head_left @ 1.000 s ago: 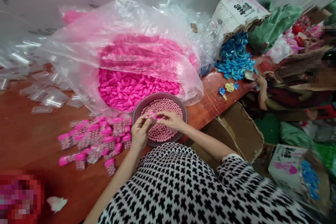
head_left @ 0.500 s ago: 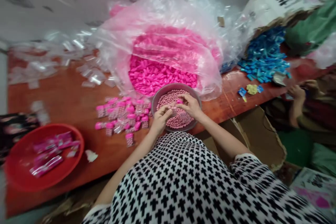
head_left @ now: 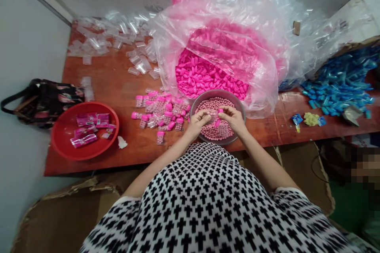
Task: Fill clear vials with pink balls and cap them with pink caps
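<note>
Both hands are over a grey bowl of small pink balls. My left hand is closed on a small clear container with pink balls in it. Close on its right, my right hand pinches a bright pink cap at the container's end; whether they touch is too small to tell. Left of the bowl lies a pile of filled containers with pink caps. Behind the bowl, a large clear plastic bag lies open with many loose pink caps inside.
A red basin with pink packets and a black floral bag are at the left. Clear empty containers lie at the back left of the wooden table. Blue pieces are heaped at the right, near a person's blurred part.
The view has swung left, so everything shows farther right and the black bag is in fuller view. Both hands remain over the bowl, with the cap now at the container's end.
</note>
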A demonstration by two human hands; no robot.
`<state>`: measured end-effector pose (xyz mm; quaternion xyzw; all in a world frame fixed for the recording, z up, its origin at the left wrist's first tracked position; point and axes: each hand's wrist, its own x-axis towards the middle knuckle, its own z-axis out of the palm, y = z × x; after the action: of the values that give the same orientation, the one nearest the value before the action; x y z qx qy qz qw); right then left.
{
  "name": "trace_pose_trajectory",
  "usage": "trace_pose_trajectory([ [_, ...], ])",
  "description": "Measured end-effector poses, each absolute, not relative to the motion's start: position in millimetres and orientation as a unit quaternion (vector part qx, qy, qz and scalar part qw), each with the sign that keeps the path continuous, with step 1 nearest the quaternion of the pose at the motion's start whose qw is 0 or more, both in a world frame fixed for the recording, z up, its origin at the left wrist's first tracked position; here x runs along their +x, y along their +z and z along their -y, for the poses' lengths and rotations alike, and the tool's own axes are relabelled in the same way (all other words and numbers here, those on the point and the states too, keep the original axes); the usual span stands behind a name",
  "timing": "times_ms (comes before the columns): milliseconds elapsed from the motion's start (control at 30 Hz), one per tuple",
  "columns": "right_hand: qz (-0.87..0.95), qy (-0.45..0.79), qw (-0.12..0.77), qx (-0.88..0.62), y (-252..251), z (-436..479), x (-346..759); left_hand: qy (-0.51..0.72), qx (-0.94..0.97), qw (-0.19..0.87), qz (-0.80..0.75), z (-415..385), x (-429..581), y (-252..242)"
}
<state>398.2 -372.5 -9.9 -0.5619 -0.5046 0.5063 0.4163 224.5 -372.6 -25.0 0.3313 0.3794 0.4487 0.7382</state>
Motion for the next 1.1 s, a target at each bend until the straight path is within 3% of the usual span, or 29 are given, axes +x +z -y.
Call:
trace_pose_trajectory([
  [200, 0.726, 0.347, 0.328, -0.496, 29.3, 358.4, 403.8, 0.416, 0.506, 0.618, -0.435, 369.3, 217.6, -29.2],
  [367, 0.792, 0.32, 0.25, -0.456, 27.0, 354.8, 398.0, 0.427, 0.551, 0.564, -0.443, 370.3, 215.6, -26.0],
  [667, 0.827, 0.294, 0.194, -0.438, 11.9, 365.6, 402.2, 0.393, 0.623, 0.536, -0.411, 372.4, 212.1, -27.1],
  [867, 0.77, 0.328, 0.247, -0.489, 8.4, 363.7, 396.5, 0.389, 0.653, 0.489, -0.428, 367.3, 212.3, -20.7],
  [1100, 0.775, 0.332, 0.257, -0.472, 12.7, 362.2, 395.0, 0.392, 0.6, 0.544, -0.436, 362.6, 214.5, -19.5],
])
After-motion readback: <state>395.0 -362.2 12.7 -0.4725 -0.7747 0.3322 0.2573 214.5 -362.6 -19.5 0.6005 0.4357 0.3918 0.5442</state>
